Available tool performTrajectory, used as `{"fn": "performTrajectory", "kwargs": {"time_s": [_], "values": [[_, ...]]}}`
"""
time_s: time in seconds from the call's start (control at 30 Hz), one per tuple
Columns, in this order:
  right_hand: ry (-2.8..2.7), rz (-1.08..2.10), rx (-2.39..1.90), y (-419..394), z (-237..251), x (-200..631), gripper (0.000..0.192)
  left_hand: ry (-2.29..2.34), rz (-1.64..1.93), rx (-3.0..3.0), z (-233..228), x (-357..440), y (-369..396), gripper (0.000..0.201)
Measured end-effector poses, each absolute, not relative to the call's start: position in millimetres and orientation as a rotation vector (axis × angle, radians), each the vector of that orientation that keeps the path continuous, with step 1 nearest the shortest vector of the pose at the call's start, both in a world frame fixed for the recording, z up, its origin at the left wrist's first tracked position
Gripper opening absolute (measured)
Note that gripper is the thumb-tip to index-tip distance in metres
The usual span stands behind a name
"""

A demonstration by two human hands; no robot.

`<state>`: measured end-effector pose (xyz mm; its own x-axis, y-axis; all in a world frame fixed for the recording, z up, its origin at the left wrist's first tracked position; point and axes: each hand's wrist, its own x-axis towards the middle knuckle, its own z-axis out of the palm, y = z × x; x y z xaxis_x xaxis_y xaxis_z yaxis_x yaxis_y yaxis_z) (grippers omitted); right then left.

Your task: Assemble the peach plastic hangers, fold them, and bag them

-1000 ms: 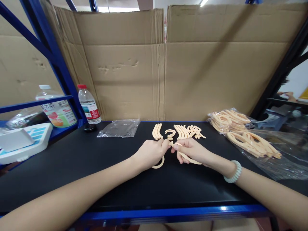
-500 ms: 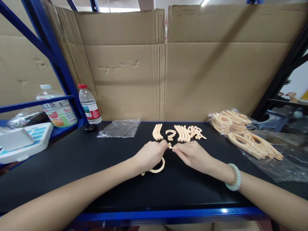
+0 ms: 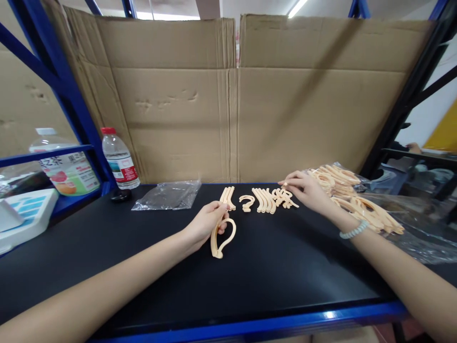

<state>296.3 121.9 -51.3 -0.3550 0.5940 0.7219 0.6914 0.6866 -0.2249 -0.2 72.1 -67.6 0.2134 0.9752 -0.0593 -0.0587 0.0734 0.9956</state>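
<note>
My left hand (image 3: 205, 221) holds a peach-coloured plastic loop piece (image 3: 222, 237) upright, its lower end on the black table (image 3: 150, 267). My right hand (image 3: 307, 191) reaches to the back right and pinches a small peach piece (image 3: 284, 184) at the pile of small pieces (image 3: 285, 197). Behind lie a group of curved strips (image 3: 227, 197), one hook-shaped piece (image 3: 246, 202) and another row of curved strips (image 3: 263, 200). A pale bead bracelet (image 3: 353, 230) circles my right wrist.
An opened plastic bag with several uncut peach frames (image 3: 357, 202) lies at the right. An empty clear bag (image 3: 167, 195) lies back left, beside a water bottle (image 3: 119, 158) and a black cap (image 3: 120, 194). Cardboard sheets (image 3: 232, 100) wall the back. A blue shelf rail (image 3: 43, 155) stands left.
My hands have parted. My right hand has moved from the middle to the pile of small pieces at the back right. My left hand keeps the loop piece, now turned upright.
</note>
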Motion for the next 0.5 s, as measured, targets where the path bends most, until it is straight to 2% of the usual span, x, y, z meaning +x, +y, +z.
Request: {"fn": "performTrajectory", "kwargs": {"time_s": [0.07,0.2,0.5], "values": [[-2.127,-0.178,-1.006,129.0,-56.9,302.0,0.027,0.985,1.054,1.050,-65.0,1.0,71.8,0.007],[-2.219,-0.212,-1.106,136.6,-65.8,303.9,0.032,0.938,1.100,0.867,-60.0,3.9,69.9,0.015],[-2.316,-0.338,-1.213,119.9,-68.2,287.4,0.044,0.818,1.223,0.843,-58.4,3.1,66.2,0.016]]}}
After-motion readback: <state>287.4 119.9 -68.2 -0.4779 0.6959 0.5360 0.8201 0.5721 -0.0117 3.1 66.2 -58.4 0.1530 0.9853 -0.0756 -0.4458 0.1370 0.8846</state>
